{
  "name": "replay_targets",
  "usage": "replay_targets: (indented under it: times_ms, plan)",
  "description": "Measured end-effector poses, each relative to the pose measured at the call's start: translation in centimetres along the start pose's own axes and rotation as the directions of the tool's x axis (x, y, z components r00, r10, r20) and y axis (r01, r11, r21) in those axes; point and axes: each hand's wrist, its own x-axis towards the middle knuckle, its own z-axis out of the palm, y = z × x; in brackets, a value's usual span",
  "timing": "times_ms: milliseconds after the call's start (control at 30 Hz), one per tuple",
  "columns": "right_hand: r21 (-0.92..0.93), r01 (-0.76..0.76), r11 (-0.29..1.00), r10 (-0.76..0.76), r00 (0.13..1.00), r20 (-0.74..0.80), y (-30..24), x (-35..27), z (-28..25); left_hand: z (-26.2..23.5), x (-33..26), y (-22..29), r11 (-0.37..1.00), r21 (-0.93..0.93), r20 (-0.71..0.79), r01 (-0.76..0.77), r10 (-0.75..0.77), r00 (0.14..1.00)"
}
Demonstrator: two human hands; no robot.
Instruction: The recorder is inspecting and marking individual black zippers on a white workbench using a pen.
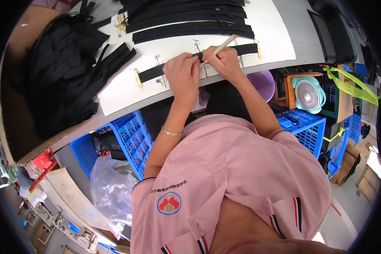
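Beyond the pen [225, 44], several black strips [188, 19].

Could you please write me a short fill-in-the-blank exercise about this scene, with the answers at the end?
1. The slim white pen is held in the person's ____ hand.
2. The other hand touches a long, flat, black fabric strip lying on a broad, flat board coloured ____.
3. A thin silver metal bangle is worn on the person's ____ arm.
4. The brown cardboard box holds a heap of fabric pieces coloured ____.

Missing words: right; white; left; black.
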Motion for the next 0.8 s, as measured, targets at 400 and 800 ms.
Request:
replay_targets:
  times_ms: [400, 800]
  plan:
    - [0.162, -0.159, 0.974, 0.195, 0.952, -0.236, 2.4, -0.2, -8.7, -0.3, 0.1, 0.4, 1.000, 0.026, 0.008, -0.016, 0.016, 1.000]
    - [0.248, -0.108, 0.963, 0.168, 0.957, -0.236, 3.7, -0.3, -8.4, 6.3, 3.0, 5.6, 0.972, -0.203, 0.124, -0.114, 0.141, 0.982]
